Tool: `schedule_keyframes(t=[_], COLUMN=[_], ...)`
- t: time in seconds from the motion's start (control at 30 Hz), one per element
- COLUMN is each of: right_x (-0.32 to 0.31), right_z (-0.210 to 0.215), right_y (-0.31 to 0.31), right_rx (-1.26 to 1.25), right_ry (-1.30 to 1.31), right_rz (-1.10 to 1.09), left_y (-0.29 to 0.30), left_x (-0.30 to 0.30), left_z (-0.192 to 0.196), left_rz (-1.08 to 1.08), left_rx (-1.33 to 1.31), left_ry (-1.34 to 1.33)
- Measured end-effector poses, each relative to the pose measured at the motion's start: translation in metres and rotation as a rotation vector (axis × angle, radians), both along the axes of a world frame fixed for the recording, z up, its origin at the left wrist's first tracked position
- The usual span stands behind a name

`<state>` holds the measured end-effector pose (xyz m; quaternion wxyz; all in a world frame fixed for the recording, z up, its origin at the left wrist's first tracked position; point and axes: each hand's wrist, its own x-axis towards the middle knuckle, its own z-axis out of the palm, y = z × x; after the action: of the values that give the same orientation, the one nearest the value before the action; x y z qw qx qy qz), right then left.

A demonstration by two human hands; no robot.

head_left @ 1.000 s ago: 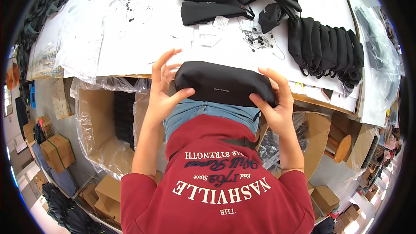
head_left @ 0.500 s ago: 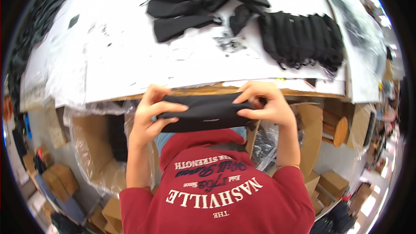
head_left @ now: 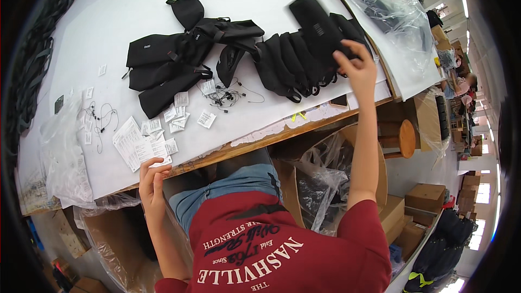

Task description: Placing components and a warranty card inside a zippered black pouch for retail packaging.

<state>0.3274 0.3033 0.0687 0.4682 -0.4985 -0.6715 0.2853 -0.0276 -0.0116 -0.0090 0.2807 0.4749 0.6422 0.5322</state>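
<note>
My right hand [head_left: 358,69] is at the far right of the table, its fingers on the near end of a black fabric pouch [head_left: 317,28]. That pouch slants over a row of similar black pouches [head_left: 279,59], and its far end is slightly blurred. My left hand [head_left: 153,182] is off the table's front edge, fingers apart and holding nothing. Nearest to it are white printed paper slips [head_left: 135,138], some overlapping. Several more black pouches [head_left: 157,49] lie fanned out at the middle of the table.
Thin black tag strings [head_left: 223,96] lie tangled beside the slips. Clear plastic sheeting [head_left: 68,152] covers the table's left end. Below the front edge, a cardboard box [head_left: 293,190] holds plastic-wrapped dark goods. A round wooden stool [head_left: 406,138] stands to the right.
The pouch held between both hands has gone to the row at the right with my right hand. My left hand has let go and moved down-left. The view has shifted, showing more table.
</note>
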Motion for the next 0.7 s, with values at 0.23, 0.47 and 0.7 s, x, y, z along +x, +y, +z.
schedule_keyframes(t=[0.23,0.47,0.7], right_x=[0.035,0.038,-0.055], right_z=[-0.019,-0.064,-0.064], right_y=[0.061,0.059,-0.043], right_rx=[0.012,0.136,0.093], right_ry=[-0.06,-0.56,-0.412], right_rz=[-0.13,-0.331,0.076], left_y=[0.002,0.009,0.003], left_x=[-0.002,-0.031,-0.058], left_z=[0.0,-0.031,-0.08], left_rz=[0.092,0.299,0.375], left_rx=[-0.199,-0.152,-0.409], left_ry=[0.061,0.407,0.744])
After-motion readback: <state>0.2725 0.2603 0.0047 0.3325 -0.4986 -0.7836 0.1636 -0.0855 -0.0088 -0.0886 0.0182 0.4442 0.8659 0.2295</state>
